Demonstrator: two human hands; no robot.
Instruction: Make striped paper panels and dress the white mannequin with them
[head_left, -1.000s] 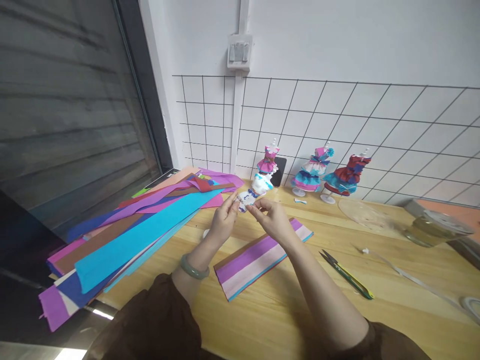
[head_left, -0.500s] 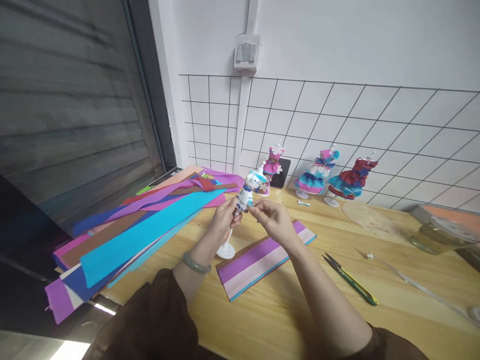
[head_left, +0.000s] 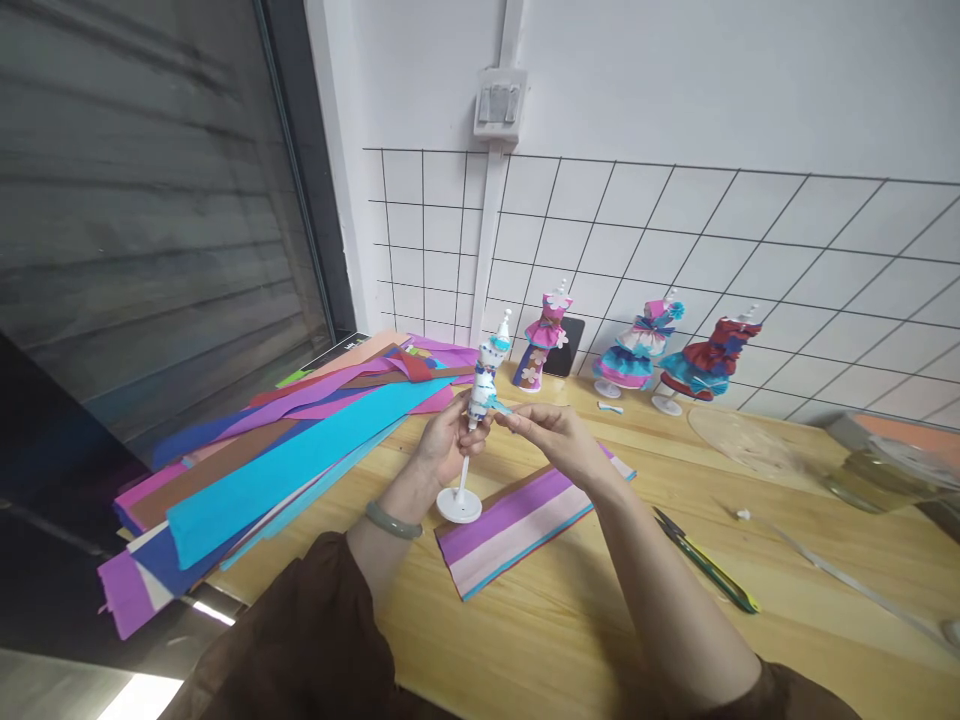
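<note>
My left hand (head_left: 444, 440) is wrapped round the lower part of a small white dress-form mannequin (head_left: 484, 378), just above its stand. Blue and white scraps of paper or tape cover its body, and its round base (head_left: 459, 506) shows below the hand. At the mannequin's right side, my right hand (head_left: 553, 432) pinches the end of a light-blue strip (head_left: 498, 404) that joins the figure near its bottom. Beneath both hands lies a folded stack of purple, pink and blue crepe paper (head_left: 517, 525).
Long coloured paper sheets (head_left: 285, 470) are heaped on the left. Dressed mannequins (head_left: 636, 350) stand along the gridded wall, a dark phone-like slab (head_left: 573, 346) behind one. To the right are yellow-green thread snips (head_left: 709, 562), a thin white cord (head_left: 832, 572) and a clear container (head_left: 885, 475).
The mannequin has come more upright, swinging slightly left, and its base shows more fully. My right fingers have drawn the light-blue strip outward from its side.
</note>
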